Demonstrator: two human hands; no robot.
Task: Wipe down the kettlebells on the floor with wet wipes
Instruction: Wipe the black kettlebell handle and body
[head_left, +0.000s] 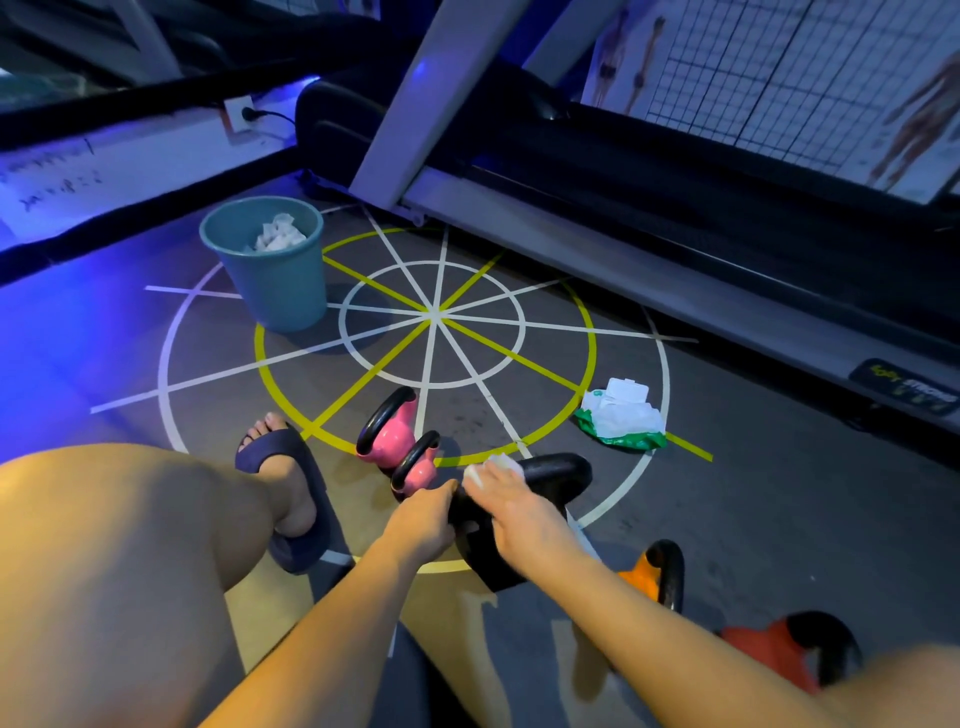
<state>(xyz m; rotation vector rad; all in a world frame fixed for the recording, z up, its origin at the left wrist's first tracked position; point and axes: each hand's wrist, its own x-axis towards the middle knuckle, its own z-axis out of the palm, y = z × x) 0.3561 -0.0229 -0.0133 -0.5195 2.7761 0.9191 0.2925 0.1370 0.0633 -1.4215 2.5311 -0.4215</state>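
Kettlebells stand clustered on the marked floor close to the person: a black kettlebell (558, 470) in the middle under both hands, two pink kettlebells (392, 434) just to its left and slightly farther, and an orange kettlebell (641, 574) and a red kettlebell (763, 649) at the near right. The left hand (423, 522) curls around the black bell's left side, apparently steadying it, while the right hand (511, 506) lies flat over a white wipe (496, 464), pressing it onto the top of the handle. The bell appears tilted with its handle leaning away, so the main risk, as I judge it, is that a damp surface slips in the left hand's grip and the weight rolls into the smaller pink bell close beside it, or toward the sandalled foot (291, 499) at the left. The wipe is bunched under the palm, so it may miss the handle's underside and the hidden body. The wet wipe pack (623, 421) lies well apart to the right with its lid open, so its sheets may dry out. The teal bin (280, 291), holding crumpled wipes, stands far left, an awkward reach.
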